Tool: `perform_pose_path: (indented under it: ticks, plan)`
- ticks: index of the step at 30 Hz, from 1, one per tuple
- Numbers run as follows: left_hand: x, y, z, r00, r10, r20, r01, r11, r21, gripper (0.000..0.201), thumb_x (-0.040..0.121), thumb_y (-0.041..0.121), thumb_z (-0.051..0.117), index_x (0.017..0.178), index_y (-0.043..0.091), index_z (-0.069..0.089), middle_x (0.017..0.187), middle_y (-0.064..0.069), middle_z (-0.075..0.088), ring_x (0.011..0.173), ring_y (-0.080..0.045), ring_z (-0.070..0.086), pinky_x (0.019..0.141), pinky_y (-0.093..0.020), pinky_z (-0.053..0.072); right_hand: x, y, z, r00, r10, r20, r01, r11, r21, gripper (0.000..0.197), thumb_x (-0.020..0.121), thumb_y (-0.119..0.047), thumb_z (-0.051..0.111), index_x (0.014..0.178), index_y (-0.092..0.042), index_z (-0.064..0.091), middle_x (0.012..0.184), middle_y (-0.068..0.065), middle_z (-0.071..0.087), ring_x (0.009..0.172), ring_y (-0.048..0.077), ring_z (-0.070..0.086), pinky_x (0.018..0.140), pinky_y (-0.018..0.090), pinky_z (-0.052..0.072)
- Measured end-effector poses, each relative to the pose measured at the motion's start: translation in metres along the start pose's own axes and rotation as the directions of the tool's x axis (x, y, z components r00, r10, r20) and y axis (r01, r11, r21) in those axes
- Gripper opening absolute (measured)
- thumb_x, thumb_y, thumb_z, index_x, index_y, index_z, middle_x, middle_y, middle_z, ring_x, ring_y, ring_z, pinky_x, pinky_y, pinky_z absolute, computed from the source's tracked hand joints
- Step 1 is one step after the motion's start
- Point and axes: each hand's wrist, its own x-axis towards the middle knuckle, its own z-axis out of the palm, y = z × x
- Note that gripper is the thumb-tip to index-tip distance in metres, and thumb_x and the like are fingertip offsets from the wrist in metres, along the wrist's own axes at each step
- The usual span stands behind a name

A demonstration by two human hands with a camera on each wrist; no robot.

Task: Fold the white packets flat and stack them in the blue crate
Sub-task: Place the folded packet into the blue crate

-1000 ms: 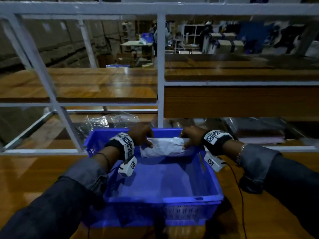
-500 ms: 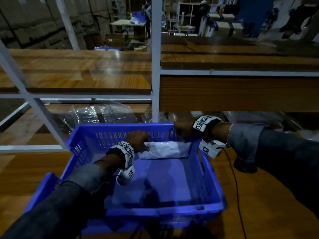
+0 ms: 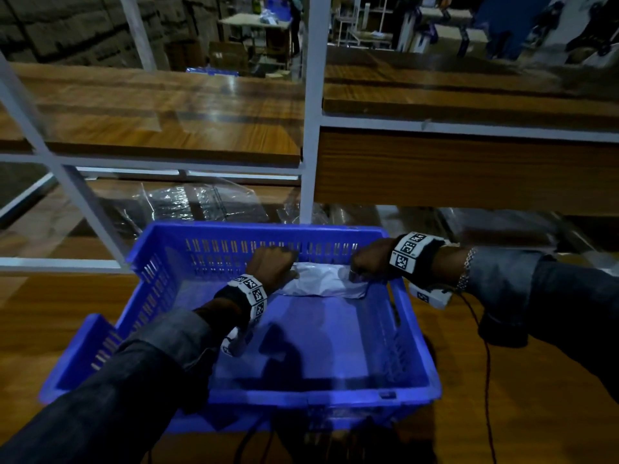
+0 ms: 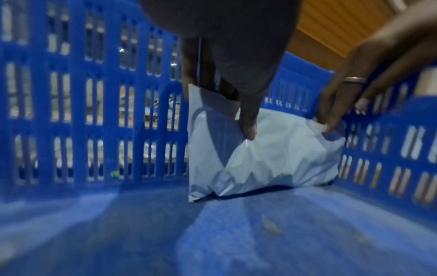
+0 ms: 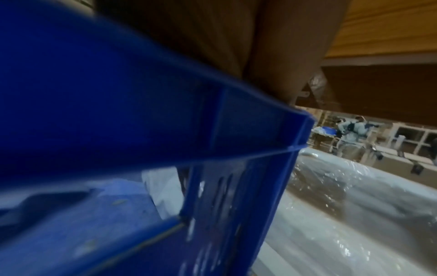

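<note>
Left hand (image 4: 227, 61) pinches the packet (image 4: 267, 156) at its upper left edge, thumb (image 4: 247, 119) on the front face. Right hand (image 4: 369, 74), ring on one finger, pinches the upper right corner. Packet stands on edge, crumpled, on the crate (image 4: 78, 104) floor, against the slotted far wall by the right corner. Frame blurry.

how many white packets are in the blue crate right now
1. The white packet sits at the far right corner of the blue crate, against the far wall, with the left hand and right hand pinching its two ends. No other shows on the crate floor.
</note>
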Motion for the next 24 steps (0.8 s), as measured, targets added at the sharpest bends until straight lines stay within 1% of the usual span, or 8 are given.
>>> perform_pose_path:
  ticks: [2,5,8,10,14,18,21,24]
  plan:
    - [-0.006,0.003,-0.013,0.998,0.064,0.023,-0.065,0.997,0.050,0.036,0.078,0.037,0.082,0.097,0.012,0.066,0.098,-0.011,0.071,0.087,-0.036,0.068,0.068,-0.037,0.051,0.005,0.003,0.005,1.000,0.022,-0.002,-0.022,0.996,-0.090,0.021,0.097,-0.026,0.054,0.097,-0.014,0.070,0.106,0.007,0.066,0.095,0.030,0.065,0.076,0.039,0.052]
    - [-0.012,-0.005,-0.015,0.982,0.188,0.026,-0.190,0.976,0.106,0.043,0.054,0.023,0.094,0.082,0.008,0.064,0.084,-0.012,0.064,0.070,-0.035,0.063,0.056,-0.038,0.046,0.006,-0.001,0.009,0.999,0.047,-0.017,-0.050,0.981,-0.187,0.025,0.099,-0.029,0.055,0.114,-0.016,0.069,0.127,0.009,0.061,0.110,0.033,0.063,0.090,0.041,0.053]
    - [-0.016,-0.011,-0.018,0.964,0.263,0.038,-0.265,0.956,0.126,0.036,0.054,0.014,0.091,0.075,0.009,0.062,0.084,-0.012,0.061,0.069,-0.034,0.059,0.053,-0.035,0.038,0.007,-0.003,0.010,0.998,0.025,-0.065,-0.039,0.974,-0.222,0.032,0.100,-0.028,0.054,0.126,-0.012,0.065,0.140,0.012,0.053,0.123,0.035,0.057,0.100,0.042,0.048]
    - [-0.019,-0.016,-0.012,0.959,0.282,0.031,-0.284,0.953,0.103,0.029,0.060,0.010,0.086,0.074,0.011,0.061,0.083,-0.011,0.059,0.068,-0.034,0.058,0.049,-0.034,0.040,0.008,-0.004,0.012,0.996,-0.002,-0.087,-0.018,0.975,-0.224,0.030,0.100,-0.028,0.054,0.123,-0.015,0.066,0.138,0.012,0.053,0.124,0.034,0.055,0.101,0.042,0.046]
    - [-0.026,-0.017,-0.009,0.942,0.320,0.101,-0.326,0.944,0.044,0.014,0.080,0.015,0.078,0.084,0.012,0.064,0.089,-0.008,0.062,0.074,-0.032,0.062,0.052,-0.036,0.047,0.005,-0.010,0.015,0.998,0.021,-0.061,-0.034,0.978,-0.205,0.022,0.095,-0.032,0.056,0.108,-0.023,0.071,0.121,0.004,0.065,0.112,0.029,0.064,0.095,0.040,0.051]
    - [-0.026,-0.010,-0.023,0.933,0.348,0.089,-0.346,0.938,-0.040,0.020,0.094,0.031,0.067,0.103,0.014,0.067,0.106,-0.008,0.061,0.092,-0.030,0.063,0.062,-0.037,0.050,-0.003,-0.013,0.004,0.999,0.037,-0.020,-0.039,0.995,-0.087,0.034,0.096,-0.030,0.061,0.129,-0.025,0.064,0.138,0.004,0.059,0.125,0.027,0.057,0.103,0.039,0.045]
    - [-0.029,-0.004,-0.035,0.917,0.399,0.015,-0.398,0.916,-0.048,0.034,0.101,0.037,0.057,0.127,0.016,0.063,0.122,-0.013,0.059,0.105,-0.034,0.060,0.072,-0.041,0.053,-0.023,-0.011,-0.005,0.989,0.004,-0.148,-0.005,1.000,-0.006,0.040,0.098,-0.029,0.059,0.138,-0.024,0.060,0.144,0.006,0.053,0.130,0.029,0.052,0.105,0.039,0.044]
    - [-0.037,0.006,-0.050,0.933,0.359,-0.007,-0.358,0.932,0.062,0.051,0.103,0.046,0.048,0.145,0.016,0.048,0.143,-0.019,0.047,0.128,-0.037,0.049,0.098,-0.055,0.046,-0.053,-0.013,-0.010,0.938,-0.009,-0.346,0.036,0.997,0.072,0.045,0.099,-0.041,0.057,0.139,-0.019,0.057,0.143,0.009,0.052,0.128,0.031,0.052,0.104,0.042,0.044]
